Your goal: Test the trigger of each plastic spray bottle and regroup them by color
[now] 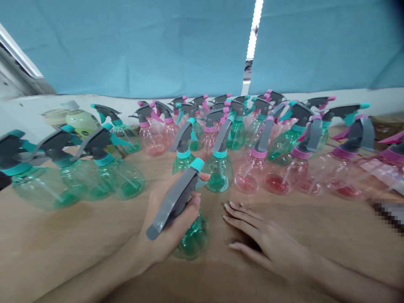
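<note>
My left hand (pixel 170 223) is wrapped round the neck and trigger of a green spray bottle (pixel 193 240), whose grey head with a turquoise nozzle points up and away to the right. The bottle's clear green body shows below my fingers, near the tabletop. To its right, my right hand (pixel 261 235) rests on the wooden table (pixel 217 277) with its fingers stretched out, holding nothing. Just beyond my hands stand a green spray bottle (pixel 218 174) with a turquoise collar and a pink spray bottle (pixel 249 174) with a pink collar.
Several more green spray bottles (pixel 121 181) stand at the left, and several pink ones (pixel 285 176) at the right. Behind them are mixed rows. A pale yellowish container (pixel 82 122) is at the back left. Blue cloth (pixel 158 50) hangs behind the table. A pixelated dark object (pixel 391 214) lies at the right edge.
</note>
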Action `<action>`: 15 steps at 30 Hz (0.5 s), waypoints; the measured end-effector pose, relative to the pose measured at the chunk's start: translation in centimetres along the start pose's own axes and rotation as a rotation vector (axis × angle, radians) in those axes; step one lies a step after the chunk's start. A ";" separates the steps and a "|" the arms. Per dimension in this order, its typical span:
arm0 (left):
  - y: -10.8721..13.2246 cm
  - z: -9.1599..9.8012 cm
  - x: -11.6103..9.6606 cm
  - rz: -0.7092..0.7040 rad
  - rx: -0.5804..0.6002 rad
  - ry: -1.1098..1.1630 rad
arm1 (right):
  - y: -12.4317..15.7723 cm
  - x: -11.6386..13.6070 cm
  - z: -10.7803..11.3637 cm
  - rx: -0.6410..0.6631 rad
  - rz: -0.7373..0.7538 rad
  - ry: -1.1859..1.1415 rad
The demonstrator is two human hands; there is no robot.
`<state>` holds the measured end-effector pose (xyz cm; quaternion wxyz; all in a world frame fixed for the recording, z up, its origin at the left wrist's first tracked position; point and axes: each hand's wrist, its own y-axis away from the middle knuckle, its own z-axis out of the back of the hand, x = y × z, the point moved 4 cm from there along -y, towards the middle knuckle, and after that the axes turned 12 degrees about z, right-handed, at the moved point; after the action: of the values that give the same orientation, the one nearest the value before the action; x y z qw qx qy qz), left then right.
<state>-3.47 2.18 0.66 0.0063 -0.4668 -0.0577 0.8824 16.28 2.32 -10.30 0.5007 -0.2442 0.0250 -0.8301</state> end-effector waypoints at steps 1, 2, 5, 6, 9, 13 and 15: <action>0.0 0.0 0.0 0.006 0.004 0.002 | 0.0 0.0 0.0 0.004 -0.002 0.002; 0.0 0.0 0.0 0.008 0.009 0.005 | 0.0 0.0 0.0 0.013 -0.005 0.006; -0.1 -0.1 -0.1 -0.012 0.024 0.000 | 0.0 0.0 0.0 0.039 -0.015 0.018; -0.2 -0.1 -0.1 -0.010 0.018 -0.004 | 0.0 0.0 0.0 0.040 -0.018 0.018; -0.3 0.0 0.0 0.022 -0.015 -0.005 | 0.1 0.0 0.0 0.026 -0.009 0.009; -0.3 0.0 -0.1 0.013 -0.017 0.002 | 0.1 -0.1 -0.1 0.001 0.001 0.004; -0.3 0.0 0.0 0.017 -0.005 -0.006 | 0.1 -0.1 -0.1 -0.002 0.001 0.001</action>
<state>-3.51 2.45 0.71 -0.0025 -0.4645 -0.0557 0.8838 16.38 2.36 -10.44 0.5010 -0.2444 0.0261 -0.8298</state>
